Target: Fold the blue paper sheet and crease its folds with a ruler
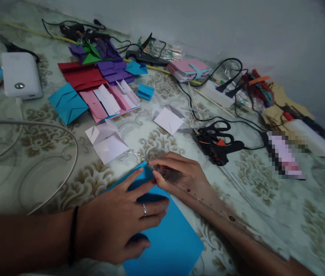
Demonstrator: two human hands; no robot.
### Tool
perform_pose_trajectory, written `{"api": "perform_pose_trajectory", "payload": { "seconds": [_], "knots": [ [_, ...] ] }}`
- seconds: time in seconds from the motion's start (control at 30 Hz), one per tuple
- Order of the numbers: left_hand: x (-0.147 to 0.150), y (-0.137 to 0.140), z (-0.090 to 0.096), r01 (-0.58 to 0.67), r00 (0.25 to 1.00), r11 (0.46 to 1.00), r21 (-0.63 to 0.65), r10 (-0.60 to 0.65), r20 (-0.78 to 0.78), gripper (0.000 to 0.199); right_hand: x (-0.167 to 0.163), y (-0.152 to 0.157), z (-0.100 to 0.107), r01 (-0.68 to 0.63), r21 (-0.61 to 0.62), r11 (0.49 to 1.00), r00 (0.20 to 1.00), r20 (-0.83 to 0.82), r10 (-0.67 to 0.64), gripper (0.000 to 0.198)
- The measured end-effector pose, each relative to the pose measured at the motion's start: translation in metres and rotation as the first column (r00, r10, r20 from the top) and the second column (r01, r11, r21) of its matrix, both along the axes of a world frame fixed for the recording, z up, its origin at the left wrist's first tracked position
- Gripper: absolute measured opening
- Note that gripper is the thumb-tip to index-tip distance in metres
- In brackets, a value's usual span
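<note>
A sheet of blue paper (pixel 174 237) lies on the patterned tablecloth, one corner pointing away from me. My left hand (pixel 127 220), with a ring and a dark wristband, rests on it palm down with fingers spread. At the sheet's far corner, my right hand (pixel 182 174) pinches the end of a clear plastic ruler (pixel 208 203). The rest of the ruler runs back along my right forearm. Just beyond the hands are two folded white papers, a larger one (pixel 109 143) and a smaller one (pixel 169 119).
Black scissors (pixel 216 132) and a black glue gun (pixel 220 151) lie to the right. Folded papers in red (pixel 81 76), purple (pixel 116 73) and blue (pixel 68 103) spread behind. A white power bank (pixel 21 74) with a cable sits at left. Several tools and cords line the wall.
</note>
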State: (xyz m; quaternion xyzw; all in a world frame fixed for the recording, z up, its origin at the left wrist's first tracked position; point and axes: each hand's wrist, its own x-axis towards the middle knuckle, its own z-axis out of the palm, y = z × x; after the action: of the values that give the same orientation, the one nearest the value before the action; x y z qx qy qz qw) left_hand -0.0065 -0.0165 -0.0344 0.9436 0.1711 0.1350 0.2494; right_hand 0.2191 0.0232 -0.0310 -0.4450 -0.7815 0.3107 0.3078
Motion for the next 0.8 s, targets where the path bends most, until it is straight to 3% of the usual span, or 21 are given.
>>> {"api": "perform_pose_trajectory", "payload": {
  "seconds": [0.8],
  "knots": [
    [0.0007,0.0013,-0.0006,0.014,1.000,1.000,0.025,-0.013,-0.014,0.046,-0.0031,0.0014,0.0022,0.009,-0.036,0.999,1.000,-0.001,-0.009,0.016]
  ]
}}
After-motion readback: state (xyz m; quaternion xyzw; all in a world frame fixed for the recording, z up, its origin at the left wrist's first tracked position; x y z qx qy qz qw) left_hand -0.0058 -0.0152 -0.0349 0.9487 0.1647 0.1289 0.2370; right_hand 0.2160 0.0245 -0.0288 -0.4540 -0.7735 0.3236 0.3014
